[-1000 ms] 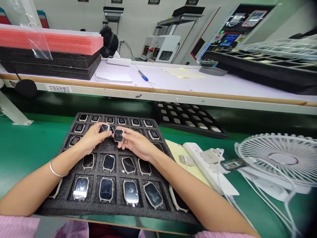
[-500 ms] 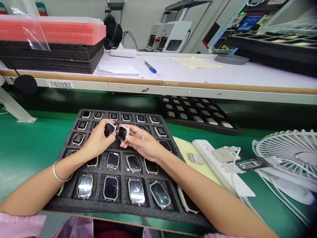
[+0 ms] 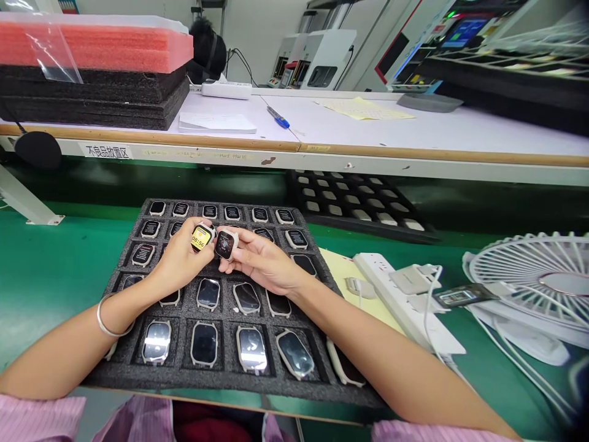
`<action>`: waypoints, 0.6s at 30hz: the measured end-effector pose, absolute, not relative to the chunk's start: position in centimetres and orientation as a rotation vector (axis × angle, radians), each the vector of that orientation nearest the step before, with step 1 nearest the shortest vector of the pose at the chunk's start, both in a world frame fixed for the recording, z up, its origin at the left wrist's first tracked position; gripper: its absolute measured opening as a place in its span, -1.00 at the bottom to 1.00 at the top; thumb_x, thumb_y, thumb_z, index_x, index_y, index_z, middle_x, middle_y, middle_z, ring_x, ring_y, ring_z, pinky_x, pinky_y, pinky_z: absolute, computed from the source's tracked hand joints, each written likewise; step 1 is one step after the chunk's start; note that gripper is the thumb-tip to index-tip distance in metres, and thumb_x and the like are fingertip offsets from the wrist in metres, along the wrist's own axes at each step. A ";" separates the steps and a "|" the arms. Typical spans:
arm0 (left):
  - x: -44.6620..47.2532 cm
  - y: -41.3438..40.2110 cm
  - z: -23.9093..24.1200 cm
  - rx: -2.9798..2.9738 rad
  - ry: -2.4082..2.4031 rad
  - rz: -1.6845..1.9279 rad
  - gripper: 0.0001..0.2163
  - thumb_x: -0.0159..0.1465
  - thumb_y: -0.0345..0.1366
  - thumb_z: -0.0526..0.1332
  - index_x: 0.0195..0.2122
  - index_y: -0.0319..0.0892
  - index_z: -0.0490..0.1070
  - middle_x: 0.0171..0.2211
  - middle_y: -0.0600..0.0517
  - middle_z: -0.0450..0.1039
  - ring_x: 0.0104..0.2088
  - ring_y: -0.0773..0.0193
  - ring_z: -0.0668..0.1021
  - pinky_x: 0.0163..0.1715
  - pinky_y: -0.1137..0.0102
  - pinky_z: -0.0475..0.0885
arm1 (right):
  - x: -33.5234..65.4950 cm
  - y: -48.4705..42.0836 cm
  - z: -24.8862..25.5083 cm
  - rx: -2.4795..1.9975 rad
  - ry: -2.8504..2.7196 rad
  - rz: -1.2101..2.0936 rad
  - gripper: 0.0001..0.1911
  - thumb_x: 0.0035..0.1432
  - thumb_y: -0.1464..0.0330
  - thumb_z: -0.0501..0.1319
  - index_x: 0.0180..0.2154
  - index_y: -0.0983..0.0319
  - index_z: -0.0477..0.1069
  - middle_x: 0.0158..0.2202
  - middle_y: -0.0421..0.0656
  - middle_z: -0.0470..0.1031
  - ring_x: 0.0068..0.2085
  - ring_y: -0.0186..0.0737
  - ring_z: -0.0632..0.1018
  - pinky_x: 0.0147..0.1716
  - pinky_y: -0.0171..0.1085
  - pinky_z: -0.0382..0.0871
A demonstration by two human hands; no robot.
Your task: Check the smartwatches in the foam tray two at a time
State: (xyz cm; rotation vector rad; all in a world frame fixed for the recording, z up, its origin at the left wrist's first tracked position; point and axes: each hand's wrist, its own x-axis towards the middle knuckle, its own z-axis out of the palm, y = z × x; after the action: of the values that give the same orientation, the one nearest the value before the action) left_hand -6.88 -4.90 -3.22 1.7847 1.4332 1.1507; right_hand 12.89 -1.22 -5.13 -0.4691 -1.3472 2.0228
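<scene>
My left hand [image 3: 184,258] is closed on a smartwatch case [image 3: 201,237] whose lit yellow screen reads 08:56. Close beside it, my right hand [image 3: 260,261] grips a second smartwatch case [image 3: 225,244] by its edges, with a dark screen showing a faint pattern. Neither watch has a strap that I can see. Both hands are above a dark grey foam tray [image 3: 184,379], whose pockets hold several more watch cases, such as one watch [image 3: 205,344] in the front row. Some back-row screens show lines of text. My hands and forearms hide part of the tray.
Right of the tray are a yellow sheet [image 3: 331,263], a white power strip [image 3: 405,307] with cables and a white fan [image 3: 552,282]. A second foam tray [image 3: 363,205] lies under the raised shelf [image 3: 276,135]. Stacked foam [image 3: 92,92] and a blue pen [image 3: 278,116] rest on that shelf.
The screen of the watch in my left hand has gone from dark to a lit yellow face. A faint pattern now shows on the right one. The camera view has shifted slightly.
</scene>
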 end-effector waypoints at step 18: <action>-6.7 -4.9 -2.8 1.790 1.386 1.121 -0.70 0.18 -0.21 0.18 -0.06 -0.15 0.30 -0.26 0.04 0.47 -0.30 0.27 0.51 -0.27 0.38 0.40 | 12.9 -1.4 -4.8 -0.432 -1.364 2.038 -0.38 0.10 0.20 0.51 0.11 0.17 0.34 -0.25 -0.23 0.55 -0.28 -0.28 0.62 -0.21 -0.26 0.52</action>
State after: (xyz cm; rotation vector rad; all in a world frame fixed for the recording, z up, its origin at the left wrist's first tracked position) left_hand -6.73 -4.92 -2.81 1.7895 1.3863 1.1209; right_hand 12.86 -1.37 -4.82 -0.4324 -1.3636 2.0383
